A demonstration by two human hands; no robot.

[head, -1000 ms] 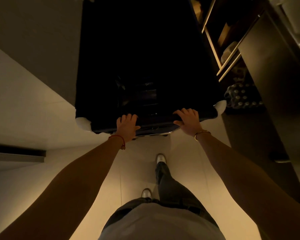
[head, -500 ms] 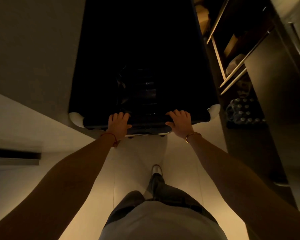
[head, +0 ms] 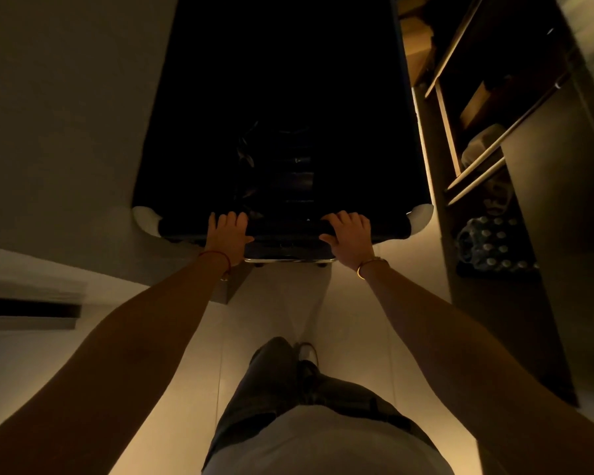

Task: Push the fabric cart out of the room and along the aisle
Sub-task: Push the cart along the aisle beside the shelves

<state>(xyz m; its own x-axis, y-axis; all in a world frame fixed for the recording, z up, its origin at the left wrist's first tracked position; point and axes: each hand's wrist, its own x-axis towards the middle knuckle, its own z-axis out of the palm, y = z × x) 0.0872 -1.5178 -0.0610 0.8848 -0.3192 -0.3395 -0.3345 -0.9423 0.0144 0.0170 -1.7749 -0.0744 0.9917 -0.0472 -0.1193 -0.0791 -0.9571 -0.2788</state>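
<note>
The fabric cart (head: 282, 80) is a tall black box with white rounded corner guards, straight ahead of me in dim light. Its inside is almost wholly dark; a faint dark bundle lies at the bottom. My left hand (head: 227, 235) wraps the near top rim left of centre. My right hand (head: 348, 236) grips the same rim right of centre. Both arms are stretched forward. A metal bar and small wheels show under the near edge.
A pale wall (head: 66, 114) runs close along the cart's left side, with a corner near my left wrist. Dark shelving (head: 477, 138) with boxes and a pack of bottles (head: 491, 243) lines the right. Light floor tiles (head: 357, 320) lie underfoot.
The cart has rolled forward between the wall and the shelving, and I have stepped after it. Both hands keep their hold on the rim.
</note>
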